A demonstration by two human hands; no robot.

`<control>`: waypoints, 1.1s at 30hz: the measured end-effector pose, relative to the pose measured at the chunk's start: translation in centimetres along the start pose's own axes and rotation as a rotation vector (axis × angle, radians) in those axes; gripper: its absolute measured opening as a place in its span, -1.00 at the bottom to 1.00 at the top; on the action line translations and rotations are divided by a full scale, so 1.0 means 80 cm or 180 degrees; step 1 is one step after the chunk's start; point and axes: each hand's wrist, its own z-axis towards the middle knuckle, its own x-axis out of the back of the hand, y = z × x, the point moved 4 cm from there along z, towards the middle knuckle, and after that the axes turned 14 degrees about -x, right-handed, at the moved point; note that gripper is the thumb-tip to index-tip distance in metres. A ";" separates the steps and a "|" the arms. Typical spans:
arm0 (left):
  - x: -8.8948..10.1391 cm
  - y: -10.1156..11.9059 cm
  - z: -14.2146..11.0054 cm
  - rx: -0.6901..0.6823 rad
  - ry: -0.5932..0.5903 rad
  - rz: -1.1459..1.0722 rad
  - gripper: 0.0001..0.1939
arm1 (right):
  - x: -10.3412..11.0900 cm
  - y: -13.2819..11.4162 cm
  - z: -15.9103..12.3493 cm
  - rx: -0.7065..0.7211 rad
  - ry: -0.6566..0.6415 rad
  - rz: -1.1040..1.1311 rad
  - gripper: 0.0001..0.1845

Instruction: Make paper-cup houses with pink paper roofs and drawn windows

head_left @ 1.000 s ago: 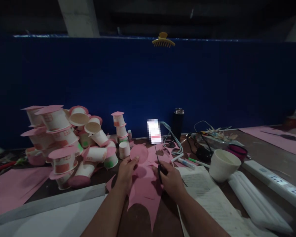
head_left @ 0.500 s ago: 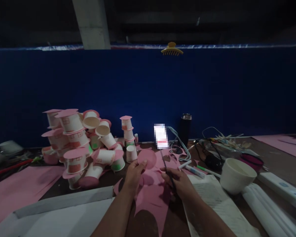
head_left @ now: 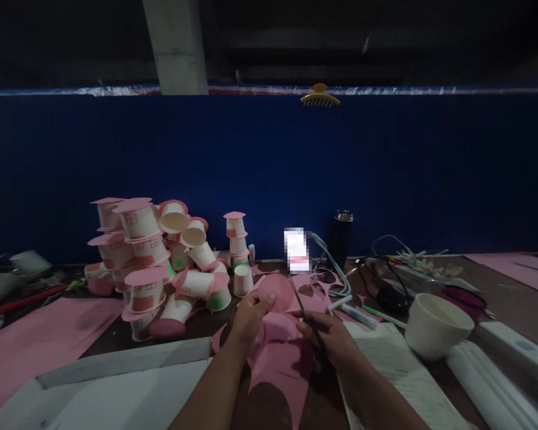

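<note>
My left hand (head_left: 250, 319) is closed on the edge of a round pink paper disc (head_left: 277, 292), thumb on top. In my right hand (head_left: 327, 337) is a dark pair of scissors (head_left: 299, 297), its blades pointing up and away, just right of the disc. Fingers hide most of the scissors' handles. Below both hands lies a pink paper sheet (head_left: 278, 367) with curved cut-outs along its edges. Pink paper scraps (head_left: 311, 285) are spread behind the scissors. A small white paper cup (head_left: 242, 280) stands upside down near my left hand.
Left stands a pile of decorated paper cups (head_left: 146, 292) with pink tops. A white box (head_left: 125, 382) lies front left, pink sheets (head_left: 54, 328) beyond it. Right are a written paper (head_left: 385, 358), markers (head_left: 358, 315), a white cup (head_left: 437, 325) and a power strip (head_left: 520, 346). A phone (head_left: 297, 249) glows behind.
The whole view has shifted slightly, so things sit a little further right. My left hand still holds the disc; the scissors' blades appear closer to its right edge.
</note>
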 end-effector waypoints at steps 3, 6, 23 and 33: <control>0.000 0.001 0.000 -0.0005 -0.0061 0.0011 -0.67 | 0.000 -0.002 -0.001 -0.0025 -0.0036 -0.0066 -0.51; 0.000 -0.001 0.000 -0.0006 -0.0111 0.0009 -0.67 | 0.000 -0.003 -0.001 -0.0046 -0.0077 -0.0115 -0.53; 0.002 0.007 0.001 0.0027 -0.0303 0.0219 -0.66 | -0.002 0.006 0.003 -0.0153 -0.0242 -0.0146 -0.43; 0.003 0.009 0.000 0.0057 -0.0232 0.0364 -0.66 | -0.003 0.001 -0.001 -0.0120 -0.0137 -0.0137 -0.44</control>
